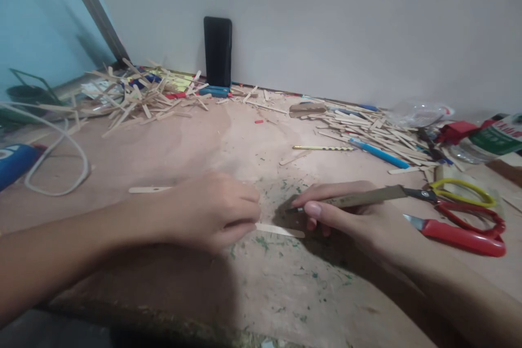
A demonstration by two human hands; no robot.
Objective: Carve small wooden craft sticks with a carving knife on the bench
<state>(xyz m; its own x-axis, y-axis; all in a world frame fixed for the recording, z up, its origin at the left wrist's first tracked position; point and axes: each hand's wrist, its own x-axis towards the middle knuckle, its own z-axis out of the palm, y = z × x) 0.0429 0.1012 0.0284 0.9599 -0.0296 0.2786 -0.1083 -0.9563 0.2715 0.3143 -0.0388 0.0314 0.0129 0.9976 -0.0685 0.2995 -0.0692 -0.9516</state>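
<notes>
My left hand [220,209] is closed, its fingertips pinching one end of a wooden craft stick [281,230] low over the table. To the right, my right hand [350,217] grips a slim tool with a brown wrapped handle [367,196]; its short dark tip points left, above the stick's free end. Exactly what kind of tool it is, I cannot make out. A second craft stick [149,190] with a dark mark shows partly from behind my left wrist. Green shavings [265,244] lie scattered under and around both hands.
Scissors [465,201] and a red-handled cutter [460,236] lie beside my right wrist. Craft sticks are heaped at back left [142,98] and back right [375,133]. A phone [218,51] leans on the wall. Also there: a gold pencil [324,148], a blue pen [379,153], a white cable [84,166].
</notes>
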